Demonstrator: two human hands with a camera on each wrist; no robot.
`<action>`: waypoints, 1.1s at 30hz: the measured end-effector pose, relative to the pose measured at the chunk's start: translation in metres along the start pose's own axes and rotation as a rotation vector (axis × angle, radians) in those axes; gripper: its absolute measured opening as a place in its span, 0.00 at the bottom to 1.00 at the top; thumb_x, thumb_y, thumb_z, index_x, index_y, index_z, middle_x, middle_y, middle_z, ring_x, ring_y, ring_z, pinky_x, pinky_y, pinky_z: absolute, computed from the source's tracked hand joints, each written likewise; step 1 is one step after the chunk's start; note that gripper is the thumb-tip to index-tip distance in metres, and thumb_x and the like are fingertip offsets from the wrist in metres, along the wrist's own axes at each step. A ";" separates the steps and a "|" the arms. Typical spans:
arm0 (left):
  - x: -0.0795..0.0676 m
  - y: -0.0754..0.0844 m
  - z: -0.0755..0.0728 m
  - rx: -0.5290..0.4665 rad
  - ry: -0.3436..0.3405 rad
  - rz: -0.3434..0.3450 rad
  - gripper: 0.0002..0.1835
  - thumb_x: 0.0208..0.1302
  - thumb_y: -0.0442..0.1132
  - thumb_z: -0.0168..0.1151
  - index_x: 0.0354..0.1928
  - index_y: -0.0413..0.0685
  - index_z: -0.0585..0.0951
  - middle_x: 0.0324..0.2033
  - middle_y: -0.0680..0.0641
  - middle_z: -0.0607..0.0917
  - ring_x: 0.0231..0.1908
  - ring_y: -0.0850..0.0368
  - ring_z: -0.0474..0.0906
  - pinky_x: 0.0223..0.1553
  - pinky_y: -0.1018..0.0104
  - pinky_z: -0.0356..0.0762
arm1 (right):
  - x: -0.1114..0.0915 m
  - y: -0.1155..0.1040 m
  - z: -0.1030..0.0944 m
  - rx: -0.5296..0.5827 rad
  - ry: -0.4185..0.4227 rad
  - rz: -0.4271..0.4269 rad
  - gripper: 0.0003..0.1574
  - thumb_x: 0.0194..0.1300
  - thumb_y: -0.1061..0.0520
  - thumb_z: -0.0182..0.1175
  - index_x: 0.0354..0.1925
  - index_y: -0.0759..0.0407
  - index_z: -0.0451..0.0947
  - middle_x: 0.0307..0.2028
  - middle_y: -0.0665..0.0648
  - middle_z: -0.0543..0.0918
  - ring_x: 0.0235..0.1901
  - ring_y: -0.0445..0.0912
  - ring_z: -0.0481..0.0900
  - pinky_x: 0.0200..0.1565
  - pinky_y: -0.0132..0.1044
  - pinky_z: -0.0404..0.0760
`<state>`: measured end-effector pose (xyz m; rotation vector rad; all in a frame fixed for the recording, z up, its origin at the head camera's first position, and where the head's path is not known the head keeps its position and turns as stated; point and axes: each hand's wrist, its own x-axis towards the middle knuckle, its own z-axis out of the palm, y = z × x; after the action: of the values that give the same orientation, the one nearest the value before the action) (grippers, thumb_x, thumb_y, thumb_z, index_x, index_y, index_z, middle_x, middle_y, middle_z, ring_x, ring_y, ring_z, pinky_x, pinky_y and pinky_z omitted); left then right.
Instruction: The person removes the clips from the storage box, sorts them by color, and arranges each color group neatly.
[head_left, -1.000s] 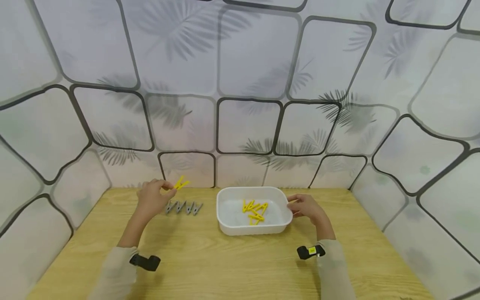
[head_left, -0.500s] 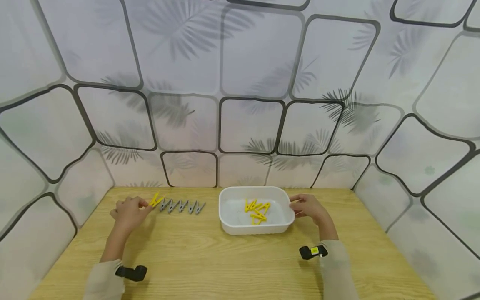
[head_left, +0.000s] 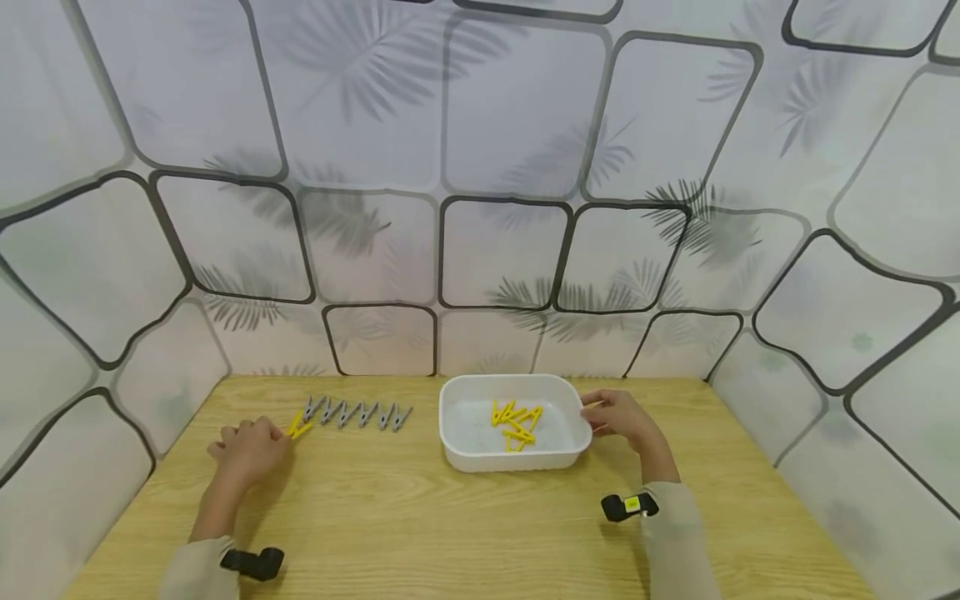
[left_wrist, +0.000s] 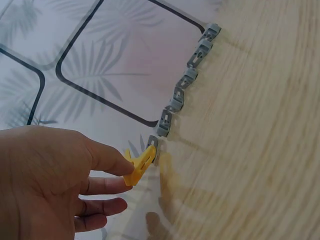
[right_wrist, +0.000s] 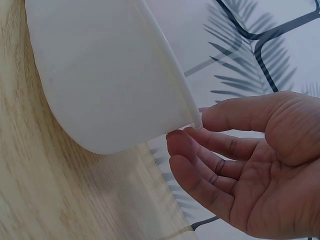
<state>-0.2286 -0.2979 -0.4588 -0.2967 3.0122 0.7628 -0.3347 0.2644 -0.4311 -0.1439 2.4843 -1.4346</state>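
My left hand (head_left: 249, 454) pinches a yellow clothespin (head_left: 298, 427) between thumb and forefinger, at the left end of a row of grey clothespins (head_left: 362, 415). In the left wrist view the yellow clothespin (left_wrist: 140, 166) meets or overlaps the nearest grey one (left_wrist: 152, 142); whether they touch is hard to tell. My other fingers extend below it. My right hand (head_left: 618, 417) holds the right rim of a white plastic tub (head_left: 517, 461). Seen from the right wrist, thumb and forefinger pinch the tub's lip (right_wrist: 196, 117). Several yellow clothespins (head_left: 517, 423) lie loose inside the tub.
A light wooden table (head_left: 420, 533) carries everything. Patterned cloth or panels (head_left: 495, 250) rise behind the table and along both sides. Dark cameras are strapped to the left wrist (head_left: 253, 564) and right wrist (head_left: 630, 505).
My left hand has moved left and down toward the table with the yellow clothespin, from above the grey row to its left end. My right hand stays at the tub's rim.
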 end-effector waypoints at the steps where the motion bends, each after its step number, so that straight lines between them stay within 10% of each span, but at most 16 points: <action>1: 0.000 -0.001 0.000 0.002 -0.008 -0.004 0.18 0.72 0.42 0.50 0.48 0.30 0.76 0.48 0.24 0.74 0.53 0.18 0.59 0.51 0.25 0.49 | 0.000 0.000 0.000 -0.002 -0.001 0.000 0.26 0.70 0.61 0.60 0.61 0.77 0.73 0.46 0.68 0.87 0.38 0.45 0.86 0.47 0.48 0.87; 33: -0.002 -0.017 0.001 -0.026 -0.002 0.041 0.18 0.73 0.50 0.57 0.41 0.40 0.83 0.41 0.35 0.83 0.47 0.26 0.67 0.48 0.28 0.51 | -0.001 -0.002 0.000 -0.011 -0.007 0.014 0.27 0.71 0.61 0.59 0.63 0.77 0.72 0.46 0.69 0.86 0.37 0.44 0.85 0.46 0.47 0.87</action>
<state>-0.2237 -0.3117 -0.4678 -0.2345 3.0172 0.8054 -0.3339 0.2633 -0.4293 -0.1335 2.4831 -1.4121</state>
